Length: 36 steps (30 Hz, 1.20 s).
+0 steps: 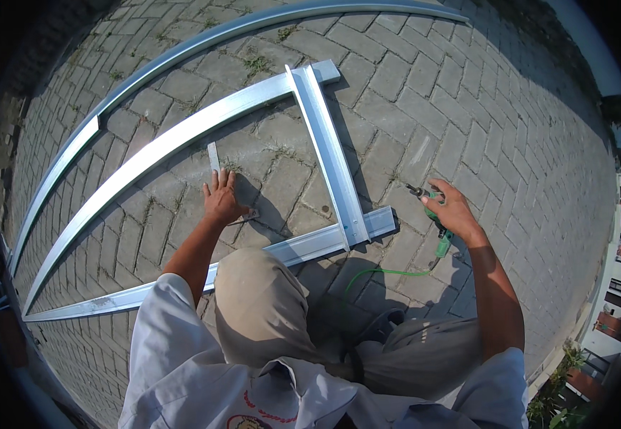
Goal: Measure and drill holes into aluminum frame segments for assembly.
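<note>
My left hand (pixel 223 200) is spread over the paving, its fingers apart and its palm down. A flat metal square shows around it: the thin blade (pixel 214 156) sticks out beyond the fingertips, and the short end lies beside the thumb. My right hand (pixel 452 211) is curled around the body of a green electric drill (pixel 442 243), thumb and forefinger on either side. The drill's dark chuck points away to the left. Between my hands, a silvery metal channel crosspiece (pixel 332 154) lies across two long channels, the far one (pixel 181 136) and the near one (pixel 303 247).
Another long silvery channel (pixel 253 28) lies curving in the view beyond the frame. The drill's green cord (pixel 382 271) runs left toward my legs. My bent knee (pixel 260 300) rises beside the near channel. Grey block paving (pixel 482 171) extends around, with small weeds in its joints.
</note>
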Motion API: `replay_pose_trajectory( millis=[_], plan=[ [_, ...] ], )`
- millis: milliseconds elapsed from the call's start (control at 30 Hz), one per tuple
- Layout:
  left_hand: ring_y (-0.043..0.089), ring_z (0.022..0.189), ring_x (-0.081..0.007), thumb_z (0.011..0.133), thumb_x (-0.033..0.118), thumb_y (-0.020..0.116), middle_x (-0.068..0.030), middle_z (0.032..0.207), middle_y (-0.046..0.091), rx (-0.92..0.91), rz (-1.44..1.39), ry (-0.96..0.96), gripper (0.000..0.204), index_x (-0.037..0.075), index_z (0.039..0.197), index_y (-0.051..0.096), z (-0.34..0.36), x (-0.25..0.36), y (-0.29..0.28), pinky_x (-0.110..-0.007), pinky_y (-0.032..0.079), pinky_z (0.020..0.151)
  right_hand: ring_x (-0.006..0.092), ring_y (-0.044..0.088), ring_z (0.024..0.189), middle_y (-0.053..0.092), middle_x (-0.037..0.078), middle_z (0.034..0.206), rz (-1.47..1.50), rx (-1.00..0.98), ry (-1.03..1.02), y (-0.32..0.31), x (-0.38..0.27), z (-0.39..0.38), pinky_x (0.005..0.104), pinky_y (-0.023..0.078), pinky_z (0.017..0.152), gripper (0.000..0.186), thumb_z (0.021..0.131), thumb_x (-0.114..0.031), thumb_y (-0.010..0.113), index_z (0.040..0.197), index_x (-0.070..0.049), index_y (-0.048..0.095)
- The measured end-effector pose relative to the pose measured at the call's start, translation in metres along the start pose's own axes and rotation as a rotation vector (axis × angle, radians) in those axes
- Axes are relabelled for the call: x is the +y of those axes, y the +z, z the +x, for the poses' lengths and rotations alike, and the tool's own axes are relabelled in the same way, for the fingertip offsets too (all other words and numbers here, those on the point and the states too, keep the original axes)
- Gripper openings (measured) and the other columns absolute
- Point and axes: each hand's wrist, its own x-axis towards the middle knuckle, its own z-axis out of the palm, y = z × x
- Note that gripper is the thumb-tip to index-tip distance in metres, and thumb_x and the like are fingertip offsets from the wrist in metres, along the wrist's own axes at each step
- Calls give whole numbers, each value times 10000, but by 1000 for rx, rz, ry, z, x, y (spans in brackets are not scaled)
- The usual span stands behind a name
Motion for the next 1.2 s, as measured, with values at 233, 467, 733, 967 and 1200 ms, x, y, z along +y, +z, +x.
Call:
replay_pose_trajectory(
  millis=[233,467,733,967,1200],
  plan=[
    [21,1619,-329,671,559,902,-125,1756,12,-239,69,-41,1359,82,1668,110,9,-6,7,-672,141,1241,310,646,1161,660,178,1334,-141,15,-88,-71,-76,-41,444,516,984,584,928,-310,756,1437,-89,573],
    [1,1612,-372,680,491,915,-152,1750,15,-296,-71,96,1350,87,1668,88,23,-45,27,-620,235,1243,324,670,1113,668,212,1301,-270,131,4,-157,-156,-59,451,532,982,575,922,-315,756,1426,-92,593],
    [-4,1577,-497,683,580,879,-341,1685,62,-274,-24,274,1387,-90,1613,98,35,-55,41,-508,66,1302,367,635,1220,647,229,1343,-409,247,-60,-195,-229,-18,514,510,1036,608,943,-382,723,1450,-79,578],
    [14,1577,-495,811,545,774,-349,1674,110,-203,-79,328,1199,-106,1600,147,40,-78,52,-513,54,1302,311,585,1285,631,198,1390,128,134,-78,-147,-229,59,487,470,1059,740,1014,-648,507,1486,-80,550],
    [108,1572,-489,874,450,736,-299,1689,154,-244,-184,205,1045,-18,1630,186,21,-59,31,-479,175,1292,299,596,1257,606,187,1420,524,-14,89,-27,-215,185,470,472,1046,692,1023,-565,565,1487,-54,524]
  ],
)
